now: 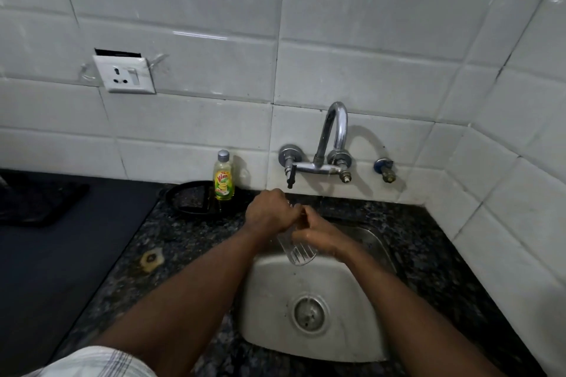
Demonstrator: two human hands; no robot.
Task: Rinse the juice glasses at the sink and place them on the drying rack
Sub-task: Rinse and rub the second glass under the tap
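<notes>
tiled wall (337,40), behind and above my grip; it carries the tap (333,138), whose thin stream falls just beyond my knuckles. granite counter (183,239), spreading left and right of my grip, with a dish-soap bottle (224,176) standing up and to the left against the tiles. steel sink (352,343), directly beneath my grip, its drain toward me and below my forearms. no drying rack is in view on either side.

my left hand (269,213) is curled closed around the upper part of the juice glass (297,249). my right hand (321,231) presses against the glass from the other side; its fingers are bent, but i cannot tell whether they wrap the wall or reach inside the mouth. the two hands touch each other at the rim end.

the glass hangs over the basin with its long axis tilted: mouth up and away from me inside my grip, base down and toward me, jutting free below my right palm. the stream falls just beyond the mouth end, so i judge the coming rinse turns on tipping that mouth under it. my left hand bears the hold, so it seems the likelier one to carry the glass off.
</notes>
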